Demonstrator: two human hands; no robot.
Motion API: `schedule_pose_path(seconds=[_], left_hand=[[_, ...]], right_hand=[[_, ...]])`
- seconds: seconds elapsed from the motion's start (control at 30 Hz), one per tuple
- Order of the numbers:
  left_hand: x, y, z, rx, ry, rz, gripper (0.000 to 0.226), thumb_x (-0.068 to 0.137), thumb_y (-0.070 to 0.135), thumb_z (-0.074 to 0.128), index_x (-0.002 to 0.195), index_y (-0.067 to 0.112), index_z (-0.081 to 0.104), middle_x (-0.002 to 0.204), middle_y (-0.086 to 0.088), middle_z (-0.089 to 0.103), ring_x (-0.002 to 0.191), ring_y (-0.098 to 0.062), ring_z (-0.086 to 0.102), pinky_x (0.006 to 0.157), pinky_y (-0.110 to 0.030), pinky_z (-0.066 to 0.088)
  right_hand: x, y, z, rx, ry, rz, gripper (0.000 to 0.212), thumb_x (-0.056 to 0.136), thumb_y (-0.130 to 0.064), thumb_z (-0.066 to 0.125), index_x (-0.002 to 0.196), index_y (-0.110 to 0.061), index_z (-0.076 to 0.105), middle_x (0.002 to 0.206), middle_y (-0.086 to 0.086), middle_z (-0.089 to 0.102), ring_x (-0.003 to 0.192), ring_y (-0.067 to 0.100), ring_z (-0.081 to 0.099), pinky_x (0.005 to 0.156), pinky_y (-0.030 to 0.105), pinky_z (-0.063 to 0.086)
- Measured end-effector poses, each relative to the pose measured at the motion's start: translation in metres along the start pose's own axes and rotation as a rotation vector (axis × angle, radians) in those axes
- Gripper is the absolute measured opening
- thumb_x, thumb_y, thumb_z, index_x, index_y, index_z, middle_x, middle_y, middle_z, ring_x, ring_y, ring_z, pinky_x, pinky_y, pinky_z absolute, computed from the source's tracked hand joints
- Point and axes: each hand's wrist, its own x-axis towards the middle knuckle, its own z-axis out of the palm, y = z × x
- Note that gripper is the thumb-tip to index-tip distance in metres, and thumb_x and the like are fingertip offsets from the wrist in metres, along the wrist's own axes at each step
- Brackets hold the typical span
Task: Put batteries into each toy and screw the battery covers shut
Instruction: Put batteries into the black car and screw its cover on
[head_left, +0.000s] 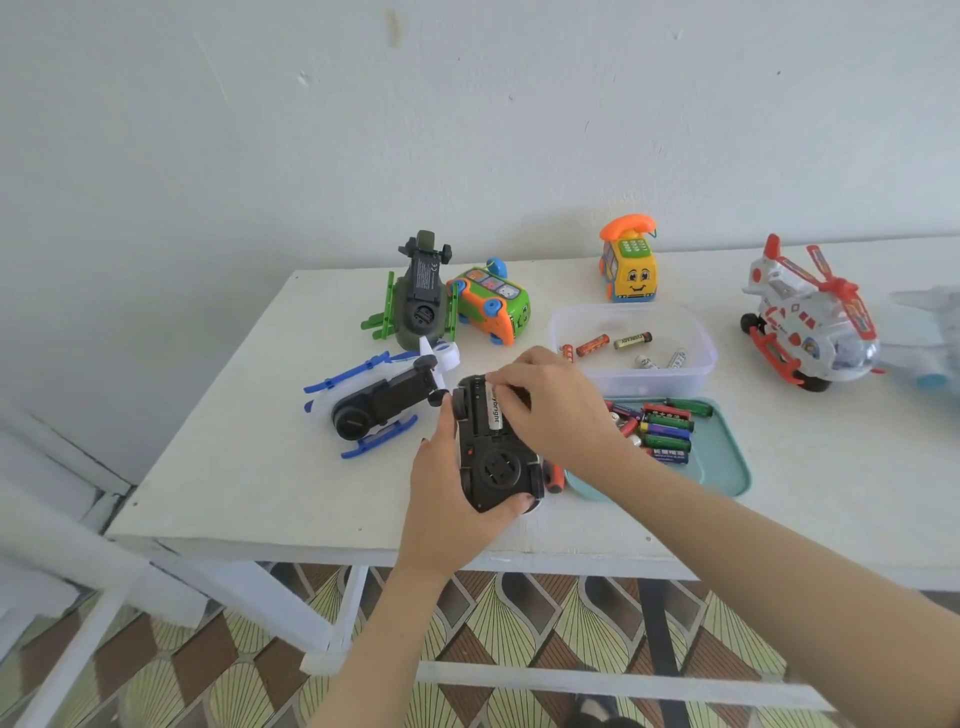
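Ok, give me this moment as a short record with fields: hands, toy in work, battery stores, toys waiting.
left hand: grips the black plastic toy, underside up, over the white table
right hand: fingertips hold a white cylindrical battery in the toy's open compartment
battery stores: clear plastic tub, loose batteries; teal plastic tray, coloured batteries
waiting upturned: blue-and-white toy helicopter, green toy helicopter
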Motion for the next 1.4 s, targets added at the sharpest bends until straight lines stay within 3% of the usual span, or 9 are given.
schedule_pose_path(seconds=[0.17,0.43,0.57,0.73,0.83,0.97,1.1,1.23,1.4], left_hand=[[-0.001,-0.005,0.000,0.006,-0.009,-0.014,0.110,0.063,0.052,0.080,0.150,0.043,0.013,0.133,0.027,0.044,0.121,-0.010,0.047,0.102,-0.042,0.048],[0.002,-0.010,0.002,-0.023,-0.013,-0.026,0.113,0.062,0.046,0.086,0.153,0.031,0.019,0.134,0.013,0.051,0.122,-0.020,0.051,0.098,-0.045,0.050],[0.001,-0.011,0.001,-0.039,-0.009,-0.034,0.113,0.063,0.045,0.086,0.153,0.031,0.019,0.134,0.013,0.052,0.123,-0.021,0.050,0.098,-0.045,0.050],[0.002,-0.010,0.000,-0.060,-0.011,-0.031,0.109,0.063,0.043,0.085,0.152,0.032,0.022,0.132,0.013,0.054,0.121,-0.021,0.052,0.099,-0.045,0.049],[0.002,-0.007,-0.001,-0.069,-0.012,-0.026,0.105,0.063,0.039,0.084,0.150,0.033,0.025,0.132,0.015,0.054,0.121,-0.020,0.052,0.098,-0.046,0.049],[0.004,-0.012,0.000,-0.081,-0.031,-0.034,0.108,0.062,0.034,0.087,0.151,0.026,0.025,0.134,0.011,0.054,0.124,-0.022,0.051,0.097,-0.048,0.049],[0.003,-0.014,0.000,-0.083,-0.039,-0.037,0.111,0.062,0.035,0.087,0.152,0.028,0.023,0.134,0.010,0.054,0.124,-0.023,0.052,0.098,-0.048,0.049],[0.003,-0.014,0.001,-0.086,-0.037,-0.041,0.114,0.062,0.039,0.088,0.153,0.029,0.020,0.137,0.011,0.052,0.127,-0.022,0.050,0.100,-0.049,0.048],[0.002,-0.014,0.001,-0.091,-0.034,-0.053,0.115,0.062,0.042,0.087,0.153,0.032,0.019,0.139,0.013,0.050,0.130,-0.020,0.048,0.102,-0.049,0.047]], right_hand=[[-0.016,-0.002,0.006,-0.242,0.037,-0.131,0.035,0.076,-0.012,0.052,0.105,-0.011,0.072,0.098,0.011,0.062,0.078,0.030,0.058,0.051,0.027,0.040],[-0.023,0.002,0.013,-0.395,-0.041,-0.106,0.041,0.066,-0.010,0.075,0.107,-0.011,0.071,0.111,0.015,0.063,0.092,0.032,0.061,0.070,0.039,0.054],[-0.023,-0.002,0.010,-0.275,-0.048,0.000,0.043,0.069,-0.006,0.054,0.107,-0.014,0.072,0.119,0.021,0.060,0.097,0.042,0.059,0.074,0.047,0.054],[-0.020,-0.004,0.002,-0.250,-0.147,0.034,0.054,0.089,-0.004,0.041,0.137,-0.026,0.050,0.153,0.015,0.026,0.133,0.035,0.029,0.108,0.041,0.026],[-0.024,0.003,-0.007,-0.103,-0.155,0.093,0.058,0.092,-0.002,0.035,0.143,-0.030,0.039,0.156,0.008,0.021,0.139,0.026,0.019,0.111,0.032,0.017],[-0.038,0.033,-0.019,-0.058,-0.052,0.117,0.050,0.082,0.010,0.043,0.119,-0.015,0.064,0.129,0.009,0.053,0.119,0.028,0.043,0.099,0.035,0.034],[-0.054,0.059,-0.036,-0.137,-0.083,0.069,0.039,0.072,0.011,0.054,0.092,-0.017,0.072,0.105,0.004,0.060,0.095,0.029,0.053,0.074,0.035,0.044],[-0.069,0.072,-0.044,-0.251,-0.246,-0.026,0.035,0.069,0.002,0.067,0.089,-0.026,0.075,0.115,0.004,0.060,0.099,0.028,0.055,0.079,0.034,0.043],[-0.069,0.077,-0.044,-0.259,-0.238,-0.058,0.023,0.071,-0.007,0.077,0.085,-0.024,0.073,0.118,0.007,0.060,0.103,0.031,0.057,0.081,0.046,0.050]])
